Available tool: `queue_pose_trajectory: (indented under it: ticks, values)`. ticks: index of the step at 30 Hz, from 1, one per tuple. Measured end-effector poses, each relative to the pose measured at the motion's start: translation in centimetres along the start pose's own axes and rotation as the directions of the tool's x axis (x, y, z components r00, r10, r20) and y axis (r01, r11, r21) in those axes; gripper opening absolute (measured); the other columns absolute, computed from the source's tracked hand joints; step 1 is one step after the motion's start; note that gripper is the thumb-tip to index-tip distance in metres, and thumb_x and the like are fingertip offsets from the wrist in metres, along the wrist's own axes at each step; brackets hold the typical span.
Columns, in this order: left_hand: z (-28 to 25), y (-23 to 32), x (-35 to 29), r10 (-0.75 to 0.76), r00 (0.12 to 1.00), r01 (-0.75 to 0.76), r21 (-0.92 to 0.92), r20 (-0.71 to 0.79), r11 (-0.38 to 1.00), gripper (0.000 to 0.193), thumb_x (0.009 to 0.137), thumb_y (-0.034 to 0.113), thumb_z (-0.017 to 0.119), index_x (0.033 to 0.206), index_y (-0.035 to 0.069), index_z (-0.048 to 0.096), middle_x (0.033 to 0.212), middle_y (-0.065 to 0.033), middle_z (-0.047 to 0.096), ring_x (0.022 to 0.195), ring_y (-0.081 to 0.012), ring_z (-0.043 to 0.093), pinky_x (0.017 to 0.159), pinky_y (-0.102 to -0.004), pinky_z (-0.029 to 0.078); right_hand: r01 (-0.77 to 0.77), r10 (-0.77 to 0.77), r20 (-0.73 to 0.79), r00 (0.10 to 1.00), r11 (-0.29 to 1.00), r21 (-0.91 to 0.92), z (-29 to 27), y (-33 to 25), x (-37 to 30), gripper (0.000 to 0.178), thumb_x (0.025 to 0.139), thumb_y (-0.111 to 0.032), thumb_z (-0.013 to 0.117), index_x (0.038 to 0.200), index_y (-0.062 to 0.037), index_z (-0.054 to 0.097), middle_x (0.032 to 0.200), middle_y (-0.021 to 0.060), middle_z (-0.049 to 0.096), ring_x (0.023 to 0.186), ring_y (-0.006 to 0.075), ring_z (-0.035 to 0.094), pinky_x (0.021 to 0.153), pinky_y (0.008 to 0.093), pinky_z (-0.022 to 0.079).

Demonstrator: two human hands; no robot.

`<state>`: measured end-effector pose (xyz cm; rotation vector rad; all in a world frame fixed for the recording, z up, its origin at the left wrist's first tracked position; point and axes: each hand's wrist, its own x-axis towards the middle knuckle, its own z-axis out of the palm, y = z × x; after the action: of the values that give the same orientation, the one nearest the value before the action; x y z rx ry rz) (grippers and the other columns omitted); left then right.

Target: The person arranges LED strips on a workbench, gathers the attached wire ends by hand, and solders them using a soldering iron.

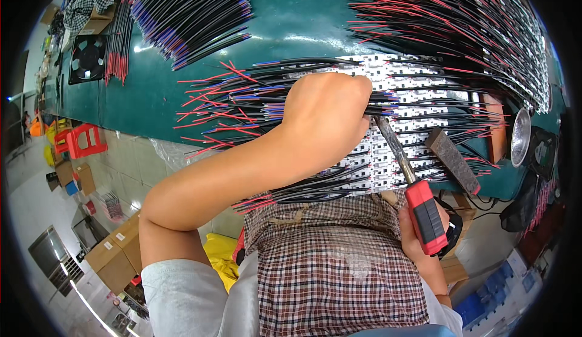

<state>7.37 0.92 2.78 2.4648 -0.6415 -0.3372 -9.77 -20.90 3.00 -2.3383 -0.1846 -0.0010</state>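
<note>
While L hand (324, 116) presses wires (242, 103) | R hand (418, 231) grips soldering iron (418, 197)

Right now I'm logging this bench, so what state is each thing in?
left hand: fisted, pressing on the wired strips
right hand: closed round the soldering iron
soldering iron: held, tip at the strips
white strips: laid in rows, wires attached
loose wire bundle: lying untouched
black fan: lying flat

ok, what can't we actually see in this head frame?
- Left hand fingertips: curled under the fist onto the white strips; grip unclear.
- Tool tip: hidden behind the left hand among the black wires.
- Right hand: mostly behind the tool's red handle and the checked apron.
- Strip markings: too small.
</note>
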Motion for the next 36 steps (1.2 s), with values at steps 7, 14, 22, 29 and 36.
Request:
queue_pose_trajectory:
  ticks: [7, 14, 22, 29, 36]
  values:
    - [0.1, 0.0, 0.0, 0.008, 1.000, -0.008, 0.023, -0.009, 1.000, 0.017, 0.072, 0.012, 0.073, 0.077, 0.000, 0.064, 0.073, -0.0196, 0.065, 0.072, -0.0387, 0.065, 0.068, -0.0466, 0.052, 0.008, -0.008, 0.000, 1.000, 1.000, -0.025, 0.0, 0.1, -0.3, 0.021, 0.072, 0.001, 0.076, 0.091, 0.0012, 0.065, 0.082, 0.0149, 0.064, 0.065, 0.0299, 0.065, 0.058, 0.0344, 0.051]
    - [0.2, -0.1, 0.2, 0.005, 1.000, -0.005, 0.049, 0.006, 0.999, 0.018, 0.073, 0.013, 0.073, 0.077, -0.001, 0.063, 0.074, -0.0202, 0.066, 0.073, -0.0391, 0.066, 0.068, -0.0472, 0.052, -0.069, 0.068, -0.029, 0.997, 0.997, -0.032, -0.3, 1.0, -2.6, 0.020, 0.076, -0.003, 0.074, 0.093, 0.0016, 0.066, 0.086, 0.0165, 0.065, 0.072, 0.0334, 0.066, 0.065, 0.0368, 0.054]
    - [-0.7, 0.5, 0.1, -0.094, 0.993, 0.096, -0.034, 0.068, 0.995, 0.023, 0.080, 0.015, 0.069, 0.094, -0.001, 0.060, 0.076, -0.0208, 0.065, 0.076, -0.0414, 0.065, 0.070, -0.0492, 0.050, -0.309, 0.320, -0.080, 0.944, 0.942, 0.131, 0.5, 1.9, -4.8, 0.017, 0.079, -0.007, 0.073, 0.093, 0.0009, 0.066, 0.085, 0.0159, 0.066, 0.072, 0.0331, 0.067, 0.066, 0.0374, 0.054]
    - [-2.9, 0.6, -0.2, 0.054, 0.985, -0.052, 0.021, -0.166, 0.998, 0.020, 0.084, 0.006, 0.063, 0.103, 0.001, 0.061, 0.086, -0.0178, 0.064, 0.082, -0.0384, 0.063, 0.072, -0.0447, 0.049, -0.272, 0.284, -0.078, 0.956, 0.953, 0.135, 0.0, 2.1, -5.1, 0.015, 0.079, -0.007, 0.073, 0.091, 0.0000, 0.066, 0.081, 0.0144, 0.064, 0.067, 0.0317, 0.065, 0.063, 0.0367, 0.052]
    - [-3.0, 1.4, -1.1, 0.047, 0.991, -0.075, -0.231, -0.123, 0.970, 0.021, 0.081, 0.005, 0.068, 0.100, 0.003, 0.060, 0.070, -0.0137, 0.064, 0.062, -0.0328, 0.062, 0.059, -0.0405, 0.047, -0.298, 0.305, -0.062, 0.950, 0.949, 0.102, -0.2, 2.6, -6.1, 0.018, 0.077, -0.005, 0.073, 0.093, 0.0001, 0.067, 0.085, 0.0159, 0.066, 0.071, 0.0329, 0.067, 0.065, 0.0365, 0.054]
